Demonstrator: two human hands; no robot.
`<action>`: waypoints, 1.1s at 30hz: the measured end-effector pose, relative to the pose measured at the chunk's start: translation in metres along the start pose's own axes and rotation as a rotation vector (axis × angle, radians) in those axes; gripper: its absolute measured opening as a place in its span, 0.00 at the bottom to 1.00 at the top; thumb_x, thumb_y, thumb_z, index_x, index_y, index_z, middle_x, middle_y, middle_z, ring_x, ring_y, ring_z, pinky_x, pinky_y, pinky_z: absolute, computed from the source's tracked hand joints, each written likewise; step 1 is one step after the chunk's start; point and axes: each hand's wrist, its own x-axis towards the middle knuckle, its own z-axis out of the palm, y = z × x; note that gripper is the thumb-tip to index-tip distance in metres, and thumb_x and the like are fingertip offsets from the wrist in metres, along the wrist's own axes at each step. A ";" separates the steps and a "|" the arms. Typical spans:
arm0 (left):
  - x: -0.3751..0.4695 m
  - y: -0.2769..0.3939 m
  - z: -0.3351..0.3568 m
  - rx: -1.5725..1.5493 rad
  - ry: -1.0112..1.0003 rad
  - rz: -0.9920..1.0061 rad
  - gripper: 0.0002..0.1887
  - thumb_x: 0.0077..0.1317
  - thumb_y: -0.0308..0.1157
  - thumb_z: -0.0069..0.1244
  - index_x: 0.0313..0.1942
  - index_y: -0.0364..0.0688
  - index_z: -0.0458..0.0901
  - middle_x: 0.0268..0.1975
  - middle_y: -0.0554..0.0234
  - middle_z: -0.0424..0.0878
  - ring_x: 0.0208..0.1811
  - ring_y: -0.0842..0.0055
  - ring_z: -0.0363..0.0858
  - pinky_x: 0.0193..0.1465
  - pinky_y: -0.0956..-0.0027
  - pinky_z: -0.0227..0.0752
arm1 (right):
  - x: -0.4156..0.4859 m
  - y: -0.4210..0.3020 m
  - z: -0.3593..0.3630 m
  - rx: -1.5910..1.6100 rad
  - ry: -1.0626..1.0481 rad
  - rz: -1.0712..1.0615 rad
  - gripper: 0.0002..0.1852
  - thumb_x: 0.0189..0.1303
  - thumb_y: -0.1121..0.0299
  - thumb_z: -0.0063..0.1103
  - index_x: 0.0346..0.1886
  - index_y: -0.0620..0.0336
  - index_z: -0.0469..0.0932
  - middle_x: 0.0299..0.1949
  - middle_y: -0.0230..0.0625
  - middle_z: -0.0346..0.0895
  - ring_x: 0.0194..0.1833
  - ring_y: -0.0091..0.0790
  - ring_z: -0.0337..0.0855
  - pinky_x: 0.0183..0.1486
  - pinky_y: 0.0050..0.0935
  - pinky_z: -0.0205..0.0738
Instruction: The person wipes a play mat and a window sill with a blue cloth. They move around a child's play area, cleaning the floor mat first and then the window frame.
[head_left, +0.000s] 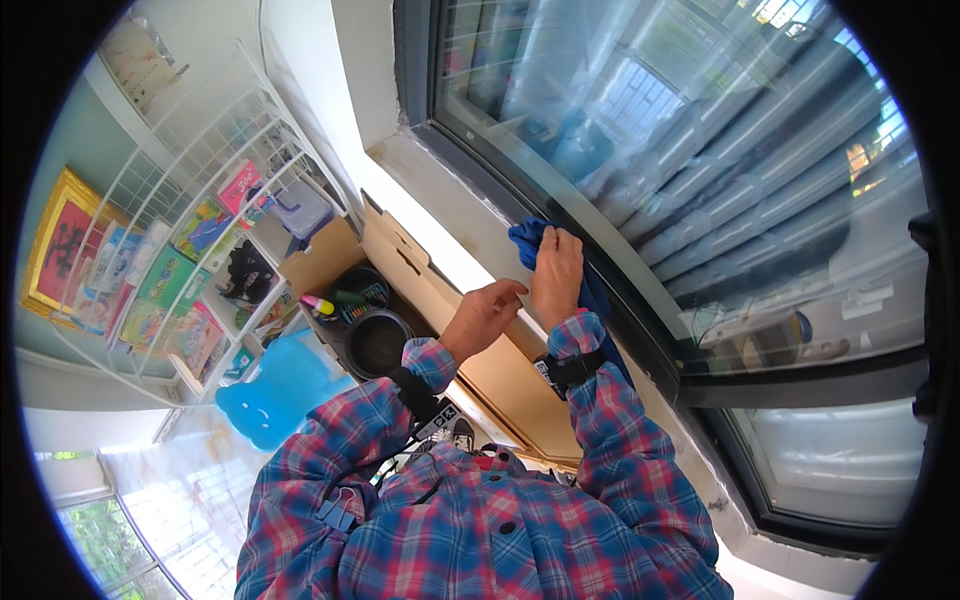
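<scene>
My right hand (556, 276) presses on a bunched blue cloth (528, 238) at the window sill, beside the dark window frame (517, 196). More of the cloth hangs past the wrist, partly hidden by the hand and sleeve. My left hand (484, 318) is just to the left, above the edge of an open cardboard box (409, 262), with bent fingers and nothing seen in it. Behind the frame is the window glass (637, 150), with reflections on it.
Black round containers (377, 343) and coloured markers (319, 304) lie in the box. A white wire rack (191, 202) with books stands at left, above a blue bear-shaped chair back (274, 394). A wooden surface (517, 382) lies below my hands.
</scene>
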 end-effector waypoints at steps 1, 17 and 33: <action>0.005 -0.003 -0.005 -0.042 0.009 -0.039 0.13 0.67 0.24 0.49 0.52 0.36 0.74 0.37 0.60 0.83 0.38 0.77 0.82 0.38 0.71 0.78 | 0.009 -0.006 0.004 0.019 -0.009 -0.020 0.21 0.51 0.83 0.54 0.52 0.72 0.72 0.48 0.52 0.74 0.51 0.54 0.72 0.55 0.41 0.68; 0.070 -0.065 -0.135 -0.194 0.247 -0.136 0.12 0.67 0.24 0.47 0.51 0.37 0.73 0.38 0.63 0.81 0.39 0.77 0.83 0.36 0.73 0.77 | 0.180 -0.118 0.123 -0.036 -0.090 -0.132 0.11 0.53 0.80 0.56 0.41 0.70 0.75 0.42 0.50 0.77 0.47 0.50 0.75 0.53 0.38 0.70; -0.016 -0.115 -0.169 -0.214 0.263 -0.276 0.08 0.69 0.25 0.45 0.42 0.32 0.79 0.32 0.60 0.84 0.33 0.79 0.83 0.38 0.75 0.78 | 0.113 -0.075 0.063 0.003 -0.164 -0.240 0.30 0.45 0.89 0.54 0.58 0.77 0.67 0.58 0.57 0.70 0.60 0.55 0.68 0.66 0.39 0.62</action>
